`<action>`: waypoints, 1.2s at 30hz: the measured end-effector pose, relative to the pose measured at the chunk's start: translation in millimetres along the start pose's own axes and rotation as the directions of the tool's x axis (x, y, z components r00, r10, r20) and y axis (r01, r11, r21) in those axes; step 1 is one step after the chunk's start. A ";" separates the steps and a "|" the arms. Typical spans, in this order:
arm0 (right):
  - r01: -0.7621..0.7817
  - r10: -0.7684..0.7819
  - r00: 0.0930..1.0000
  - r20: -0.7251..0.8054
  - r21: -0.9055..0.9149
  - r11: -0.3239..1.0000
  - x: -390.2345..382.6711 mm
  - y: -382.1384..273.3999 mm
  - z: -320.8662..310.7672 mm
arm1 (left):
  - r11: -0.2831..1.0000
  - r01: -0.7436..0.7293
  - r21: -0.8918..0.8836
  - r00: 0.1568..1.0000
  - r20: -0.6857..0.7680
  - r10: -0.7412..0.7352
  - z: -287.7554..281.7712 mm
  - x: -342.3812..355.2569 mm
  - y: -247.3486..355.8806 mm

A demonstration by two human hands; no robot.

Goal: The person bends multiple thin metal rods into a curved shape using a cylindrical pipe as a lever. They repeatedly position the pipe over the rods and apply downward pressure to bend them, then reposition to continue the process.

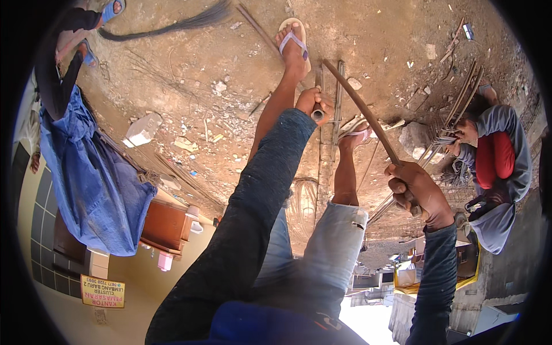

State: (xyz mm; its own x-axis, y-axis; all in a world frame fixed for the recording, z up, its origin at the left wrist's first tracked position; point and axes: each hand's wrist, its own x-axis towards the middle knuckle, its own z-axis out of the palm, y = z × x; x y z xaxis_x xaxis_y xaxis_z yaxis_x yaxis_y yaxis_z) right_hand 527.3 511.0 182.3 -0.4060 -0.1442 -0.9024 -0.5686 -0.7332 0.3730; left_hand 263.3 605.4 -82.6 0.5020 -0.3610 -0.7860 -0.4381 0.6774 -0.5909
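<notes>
My left hand [315, 104] is closed round a hollow metal pipe [318, 115], whose round open end points up toward me. Farther right, my right hand [415, 192] grips the near end of a long brown rod [362, 106]. The rod slants away to the far left, its far tip passing above a narrow frame of steel bars [326, 155] on the ground. That frame runs lengthwise between my feet, one of them in a flip-flop [295, 34]. What the pipe's far end touches is hidden behind my left hand.
A co-worker [500, 138] crouches at the right with hands at several thin bars. Rubble includes a white block [142, 129] and a grey stone [417, 140]. A bundle of dark wire [172, 26] lies far left. A blue tarp [95, 178] hangs at left, beside another person's legs.
</notes>
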 end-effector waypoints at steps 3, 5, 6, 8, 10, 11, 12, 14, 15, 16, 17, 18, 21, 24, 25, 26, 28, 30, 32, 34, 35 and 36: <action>-0.048 0.024 0.993 0.113 0.208 0.977 0.8 -25.4 11.2 | 0.999 -0.047 0.004 0.999 -0.023 0.047 -12.6 14.7 -8.2; -0.028 0.011 0.994 0.113 0.153 0.988 -2.4 -37.8 12.6 | 0.996 -0.087 0.003 0.995 -0.051 0.087 -13.5 18.6 -17.0; 0.002 -0.005 0.997 0.082 0.041 0.999 -4.8 -44.1 12.0 | 0.994 -0.112 0.014 0.991 -0.064 0.113 -10.4 19.6 -20.2; 0.076 -0.111 0.993 -0.041 -0.498 0.864 -8.5 -52.8 10.1 | 0.994 -0.097 -0.043 0.983 -0.158 0.089 -1.6 19.1 -24.3; 0.088 -0.180 0.984 -0.019 -0.817 0.570 -6.3 -59.2 10.1 | 0.942 -0.244 0.231 0.942 -0.175 0.287 9.0 16.7 -25.4; 0.082 -0.173 0.985 -0.021 -0.820 0.567 -5.2 -63.9 9.6 | 0.880 -0.307 0.362 0.910 -0.160 0.383 13.9 15.1 -25.5; 0.061 -0.148 0.988 -0.044 -0.771 0.634 -4.5 -69.2 8.7 | 0.919 -0.314 0.240 0.915 -0.184 0.360 17.7 13.9 -25.7; -0.038 -0.008 0.994 -0.106 -0.423 0.905 -4.5 -82.1 5.6 | 0.905 -0.313 0.288 0.901 -0.210 0.379 23.7 13.7 -28.1; -0.074 0.058 0.994 -0.088 -0.192 0.979 -5.7 -89.5 3.6 | 0.908 -0.300 0.291 0.899 -0.233 0.372 24.9 14.2 -30.1; -0.136 0.116 0.979 0.167 0.115 0.984 -2.1 -96.2 2.4 | 0.898 -0.335 0.285 0.868 -0.277 0.412 27.5 17.2 -31.1; -0.196 0.164 0.971 0.173 0.189 0.962 -1.0 -101.7 1.8 | 0.900 -0.338 0.275 0.873 -0.265 0.409 27.3 18.8 -32.6; -0.246 0.175 0.953 0.246 0.296 0.923 0.3 -106.9 2.0 | 0.903 -0.340 0.264 0.879 -0.254 0.405 26.8 21.0 -34.0; -0.320 0.129 0.910 0.395 0.468 0.824 2.0 -116.1 11.4 | 0.883 -0.374 0.282 0.882 -0.185 0.433 22.7 26.6 -36.9; -0.311 0.098 0.906 0.411 0.491 0.814 6.2 -110.7 33.1 | 0.884 -0.386 0.264 0.875 -0.200 0.441 18.1 30.6 -36.8; -0.294 0.166 0.930 0.328 0.392 0.872 8.3 -99.2 41.9 | 0.905 -0.368 0.214 0.897 -0.174 0.405 16.1 31.5 -35.9; -0.284 0.201 0.942 0.267 0.319 0.904 12.2 -81.2 51.2 | 0.922 -0.351 0.165 0.916 -0.143 0.375 15.0 33.2 -33.6; -0.272 0.252 0.960 0.120 0.193 0.943 17.1 -50.5 65.4 | 0.933 -0.332 0.141 0.934 -0.089 0.346 11.7 35.1 -29.8; -0.229 0.221 0.973 0.065 0.176 0.957 20.5 -36.3 68.9 | 0.919 -0.355 0.173 0.914 -0.142 0.380 9.7 36.9 -26.8; -0.206 0.205 0.979 0.014 0.096 0.974 21.4 -27.3 66.8 | 0.870 -0.427 0.244 0.878 -0.119 0.464 7.3 37.2 -21.6; -0.146 0.146 0.988 0.044 -0.005 0.989 17.9 -27.1 60.3 | 0.886 -0.435 0.159 0.897 -0.014 0.442 8.6 38.9 -17.0; -0.178 0.178 0.984 0.005 -0.007 0.984 16.5 -29.1 56.9 | 0.874 -0.442 0.199 0.887 -0.047 0.459 12.4 41.6 -16.4; -0.198 0.197 0.980 -0.026 -0.030 0.980 15.5 -31.0 53.8 | 0.860 -0.453 0.236 0.873 -0.078 0.481 14.6 42.6 -15.9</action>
State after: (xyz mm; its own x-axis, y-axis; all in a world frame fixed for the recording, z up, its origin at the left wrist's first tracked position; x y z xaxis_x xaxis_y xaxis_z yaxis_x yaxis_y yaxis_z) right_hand 500.1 567.2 168.3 -0.4911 -0.3031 -0.8167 -0.4558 -0.7096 0.5374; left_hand 302.5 588.6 -104.1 0.1696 -0.0391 -0.9847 -0.4280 0.8971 -0.1093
